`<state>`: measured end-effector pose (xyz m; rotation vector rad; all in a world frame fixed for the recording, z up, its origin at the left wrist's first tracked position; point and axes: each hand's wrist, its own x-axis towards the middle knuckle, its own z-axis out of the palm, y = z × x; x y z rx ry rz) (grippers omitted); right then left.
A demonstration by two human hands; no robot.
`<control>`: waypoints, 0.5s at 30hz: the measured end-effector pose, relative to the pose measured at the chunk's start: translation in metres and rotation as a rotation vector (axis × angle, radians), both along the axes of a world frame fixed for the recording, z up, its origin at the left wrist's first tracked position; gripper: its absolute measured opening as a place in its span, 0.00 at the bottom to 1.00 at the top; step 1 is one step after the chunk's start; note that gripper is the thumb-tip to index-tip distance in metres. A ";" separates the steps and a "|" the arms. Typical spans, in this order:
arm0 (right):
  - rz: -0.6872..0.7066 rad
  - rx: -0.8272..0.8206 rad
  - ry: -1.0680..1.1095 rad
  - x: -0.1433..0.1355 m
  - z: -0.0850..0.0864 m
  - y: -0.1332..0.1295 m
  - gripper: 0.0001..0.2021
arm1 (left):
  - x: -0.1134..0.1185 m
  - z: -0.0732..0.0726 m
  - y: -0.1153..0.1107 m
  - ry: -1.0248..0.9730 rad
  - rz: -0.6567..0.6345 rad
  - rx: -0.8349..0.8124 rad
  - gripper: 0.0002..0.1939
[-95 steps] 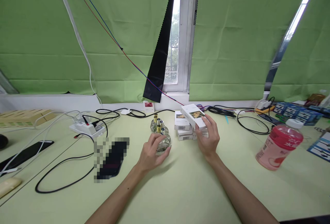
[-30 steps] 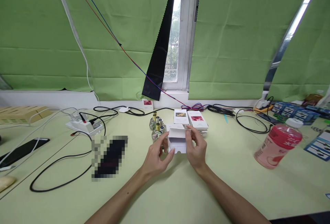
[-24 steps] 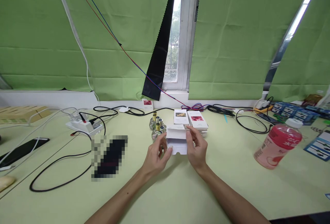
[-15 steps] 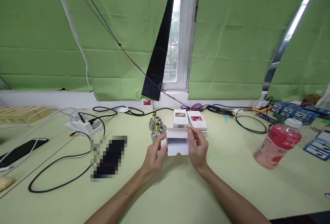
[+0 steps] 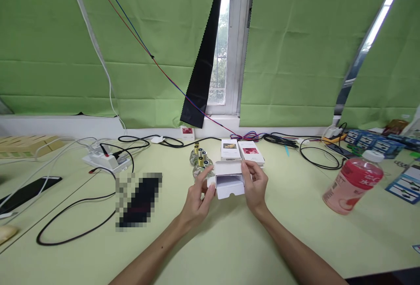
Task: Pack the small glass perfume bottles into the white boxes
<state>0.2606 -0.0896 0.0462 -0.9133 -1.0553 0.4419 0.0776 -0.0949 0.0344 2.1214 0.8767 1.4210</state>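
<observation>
A small white box [image 5: 230, 185] is held up over the table, its flaps open and its inside facing me. My left hand [image 5: 197, 197] pinches the flap at the box's left side between thumb and fingers. Wrapped round the right end of the box is my right hand [image 5: 256, 186], thumb in front. Just behind my left hand stand several glass bottles [image 5: 199, 167] with gold and silver tops. Beyond the box lie a white box with a yellow picture [image 5: 230, 148] and white boxes with a red picture [image 5: 251, 151].
On the right a pink drink bottle [image 5: 353, 183] leans beside blue packages [image 5: 374, 144]. A power strip [image 5: 106, 159], black cables and a phone [image 5: 31, 193] lie on the left. A pixelated dark patch [image 5: 139, 201] is left of my hands.
The held box has tilted, its left end nearer the top flap now spread wider, and shifted slightly right. My right hand has moved a little right with it.
</observation>
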 end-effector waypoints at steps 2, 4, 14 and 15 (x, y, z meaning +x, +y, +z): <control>0.013 -0.011 0.013 0.001 0.000 0.001 0.14 | -0.001 -0.001 0.001 0.039 0.014 0.029 0.25; 0.027 -0.017 0.020 0.003 0.001 0.002 0.13 | -0.002 -0.001 0.002 0.086 0.027 0.056 0.24; 0.185 -0.077 0.120 0.009 0.003 0.007 0.14 | -0.005 0.007 0.002 0.233 0.031 0.249 0.21; 0.205 -0.084 0.148 0.009 0.002 0.009 0.14 | -0.006 0.008 0.003 0.251 0.033 0.276 0.22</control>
